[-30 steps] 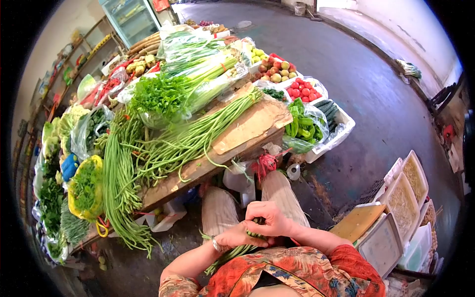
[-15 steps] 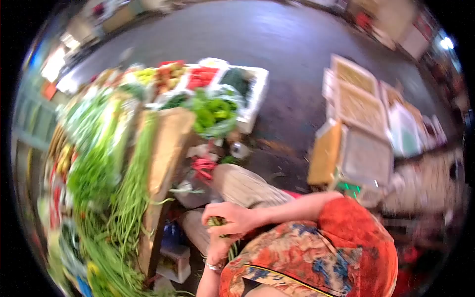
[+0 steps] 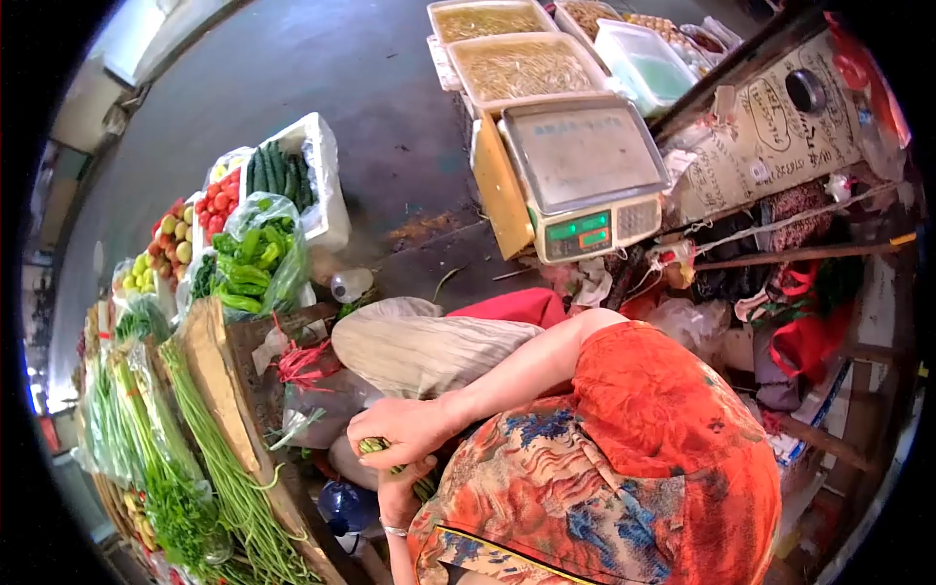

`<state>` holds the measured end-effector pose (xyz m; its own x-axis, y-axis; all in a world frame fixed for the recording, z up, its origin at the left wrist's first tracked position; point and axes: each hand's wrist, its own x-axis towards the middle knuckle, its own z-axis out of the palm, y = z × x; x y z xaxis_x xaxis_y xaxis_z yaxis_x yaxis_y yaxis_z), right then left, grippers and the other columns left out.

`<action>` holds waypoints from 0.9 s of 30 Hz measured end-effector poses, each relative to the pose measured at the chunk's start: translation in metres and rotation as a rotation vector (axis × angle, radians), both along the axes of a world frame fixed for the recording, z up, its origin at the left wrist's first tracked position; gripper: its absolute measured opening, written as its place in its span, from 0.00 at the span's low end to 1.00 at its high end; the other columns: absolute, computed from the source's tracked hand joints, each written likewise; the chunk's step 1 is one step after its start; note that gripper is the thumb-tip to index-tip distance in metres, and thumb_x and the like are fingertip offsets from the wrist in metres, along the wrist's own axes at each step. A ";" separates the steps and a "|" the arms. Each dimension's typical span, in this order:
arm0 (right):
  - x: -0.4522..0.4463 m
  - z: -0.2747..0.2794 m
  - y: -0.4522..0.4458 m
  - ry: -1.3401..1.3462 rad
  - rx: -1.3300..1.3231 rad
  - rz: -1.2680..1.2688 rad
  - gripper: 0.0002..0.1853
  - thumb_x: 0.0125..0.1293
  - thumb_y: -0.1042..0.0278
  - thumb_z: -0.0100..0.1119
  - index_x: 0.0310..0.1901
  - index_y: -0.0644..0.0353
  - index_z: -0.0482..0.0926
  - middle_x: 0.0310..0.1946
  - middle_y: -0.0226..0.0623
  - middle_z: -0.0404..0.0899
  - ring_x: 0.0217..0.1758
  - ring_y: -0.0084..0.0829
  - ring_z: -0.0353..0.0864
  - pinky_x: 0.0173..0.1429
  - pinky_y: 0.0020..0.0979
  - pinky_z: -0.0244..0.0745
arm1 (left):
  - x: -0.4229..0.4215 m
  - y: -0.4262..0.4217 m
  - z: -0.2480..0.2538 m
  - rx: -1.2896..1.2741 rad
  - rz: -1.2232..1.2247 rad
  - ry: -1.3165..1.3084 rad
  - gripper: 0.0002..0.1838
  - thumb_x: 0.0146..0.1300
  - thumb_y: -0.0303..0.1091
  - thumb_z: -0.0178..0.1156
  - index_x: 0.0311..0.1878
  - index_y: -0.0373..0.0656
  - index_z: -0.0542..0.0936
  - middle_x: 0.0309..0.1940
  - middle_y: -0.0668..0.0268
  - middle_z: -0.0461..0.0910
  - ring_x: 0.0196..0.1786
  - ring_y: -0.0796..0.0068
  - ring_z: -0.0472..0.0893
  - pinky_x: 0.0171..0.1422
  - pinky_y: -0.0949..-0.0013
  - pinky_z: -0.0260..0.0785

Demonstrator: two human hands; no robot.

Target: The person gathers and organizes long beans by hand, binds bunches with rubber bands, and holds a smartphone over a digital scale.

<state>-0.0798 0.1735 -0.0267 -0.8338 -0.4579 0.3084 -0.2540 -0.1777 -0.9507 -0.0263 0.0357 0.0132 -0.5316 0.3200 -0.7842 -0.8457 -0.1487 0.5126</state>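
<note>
My right hand point(image 3: 405, 431) is closed around the top of a small bundle of green stalks point(image 3: 373, 445), held close to my lap. Just below it, my left hand point(image 3: 398, 495), with a bracelet at the wrist, is closed on the same bundle. Its fingers are partly hidden by the right hand and the stalks. I cannot make out the exact kind of stalks. Long green beans point(image 3: 229, 458) lie on the wooden board point(image 3: 219, 375) to the left of my hands.
Peppers point(image 3: 249, 268) in a plastic bag, tomatoes point(image 3: 216, 205) and cucumbers point(image 3: 278, 174) sit at the left. A lit weighing scale point(image 3: 585, 156) stands ahead, with tubs point(image 3: 526, 68) behind it. Red ties point(image 3: 304, 366) hang near my knee. A cardboard sheet point(image 3: 770, 136) leans at the right.
My view has turned to the right, so the scale and tubs now appear nearer the middle. Both hands keep their grip on the bundle by my lap.
</note>
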 end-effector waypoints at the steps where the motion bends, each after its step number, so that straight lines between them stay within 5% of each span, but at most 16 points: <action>1: 0.002 -0.003 0.001 0.002 -0.011 -0.010 0.11 0.57 0.62 0.57 0.31 0.61 0.73 0.28 0.45 0.76 0.35 0.49 0.77 0.37 0.43 0.70 | 0.001 0.003 -0.002 -0.035 -0.023 0.042 0.23 0.52 0.21 0.64 0.53 0.37 0.72 0.44 0.66 0.76 0.45 0.73 0.77 0.48 0.69 0.71; 6: 0.010 -0.004 0.019 0.055 -0.048 -0.036 0.11 0.57 0.62 0.58 0.31 0.61 0.73 0.28 0.45 0.76 0.34 0.48 0.77 0.35 0.41 0.71 | -0.005 0.026 0.003 -0.117 -0.172 0.135 0.23 0.55 0.25 0.65 0.54 0.36 0.70 0.46 0.66 0.75 0.47 0.74 0.75 0.50 0.69 0.72; 8: 0.004 0.004 0.031 -0.015 0.088 0.082 0.13 0.58 0.60 0.59 0.39 0.60 0.75 0.36 0.44 0.78 0.43 0.45 0.78 0.44 0.39 0.72 | 0.000 0.018 -0.008 -0.255 -0.352 0.447 0.19 0.59 0.29 0.63 0.53 0.36 0.73 0.52 0.64 0.73 0.50 0.72 0.75 0.52 0.69 0.72; 12: -0.011 0.015 0.069 -0.100 -0.140 0.141 0.28 0.63 0.56 0.61 0.61 0.59 0.68 0.59 0.39 0.71 0.64 0.34 0.68 0.67 0.37 0.61 | 0.000 0.038 0.002 -0.267 -0.251 0.526 0.20 0.56 0.28 0.66 0.52 0.39 0.75 0.46 0.67 0.78 0.47 0.77 0.77 0.52 0.71 0.71; 16: -0.008 -0.030 0.163 -0.544 0.156 -0.019 0.16 0.65 0.66 0.58 0.51 0.64 0.76 0.49 0.36 0.78 0.54 0.25 0.74 0.59 0.29 0.68 | 0.003 0.050 -0.012 -0.182 -0.180 0.464 0.18 0.55 0.27 0.67 0.49 0.40 0.76 0.40 0.71 0.80 0.42 0.81 0.77 0.49 0.73 0.71; 18: 0.019 -0.079 0.211 -0.477 0.252 -0.349 0.08 0.64 0.72 0.56 0.42 0.66 0.78 0.37 0.34 0.81 0.42 0.22 0.77 0.50 0.25 0.72 | 0.004 0.048 -0.046 -0.179 -0.202 0.474 0.17 0.56 0.28 0.66 0.48 0.42 0.75 0.40 0.72 0.79 0.43 0.82 0.77 0.48 0.73 0.72; 20: 0.057 -0.159 0.280 -0.494 0.456 -0.492 0.08 0.63 0.75 0.55 0.41 0.67 0.78 0.37 0.34 0.81 0.37 0.23 0.77 0.45 0.26 0.73 | 0.003 0.052 -0.050 -0.183 -0.233 0.480 0.15 0.58 0.29 0.65 0.47 0.44 0.74 0.40 0.74 0.77 0.43 0.83 0.76 0.47 0.72 0.72; 22: 0.109 -0.246 0.338 -0.776 0.262 -0.556 0.08 0.61 0.78 0.51 0.40 0.66 0.79 0.35 0.35 0.81 0.32 0.25 0.78 0.41 0.28 0.73 | -0.002 0.062 -0.034 -0.197 -0.252 0.507 0.14 0.58 0.28 0.63 0.48 0.45 0.74 0.40 0.73 0.77 0.42 0.82 0.76 0.49 0.72 0.72; 24: 0.139 -0.251 0.364 -0.562 0.742 -0.512 0.10 0.58 0.79 0.50 0.40 0.66 0.79 0.36 0.40 0.81 0.31 0.31 0.80 0.41 0.31 0.74 | -0.003 0.062 -0.051 -0.292 -0.300 0.506 0.10 0.62 0.30 0.59 0.46 0.43 0.76 0.38 0.69 0.79 0.42 0.77 0.78 0.52 0.68 0.72; 26: 0.170 -0.312 0.386 -0.561 1.044 -0.565 0.11 0.54 0.79 0.52 0.39 0.65 0.80 0.35 0.45 0.81 0.32 0.37 0.82 0.42 0.34 0.75 | -0.002 0.047 -0.100 -0.112 -0.152 0.366 0.08 0.65 0.32 0.55 0.44 0.40 0.77 0.38 0.65 0.80 0.42 0.73 0.79 0.54 0.65 0.72; 27: 0.168 -0.264 0.373 -0.540 1.006 -0.599 0.14 0.51 0.80 0.54 0.41 0.64 0.80 0.38 0.48 0.81 0.40 0.40 0.82 0.47 0.36 0.74 | -0.002 0.048 -0.105 -0.098 -0.115 0.351 0.09 0.66 0.33 0.53 0.43 0.39 0.78 0.37 0.63 0.81 0.43 0.71 0.79 0.55 0.63 0.72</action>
<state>0.0879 0.5466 -0.2907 -0.8991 0.1962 -0.3914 0.4122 0.6805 -0.6058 -0.0279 0.0833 -0.0913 -0.7381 0.3257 -0.5909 -0.6247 0.0012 0.7809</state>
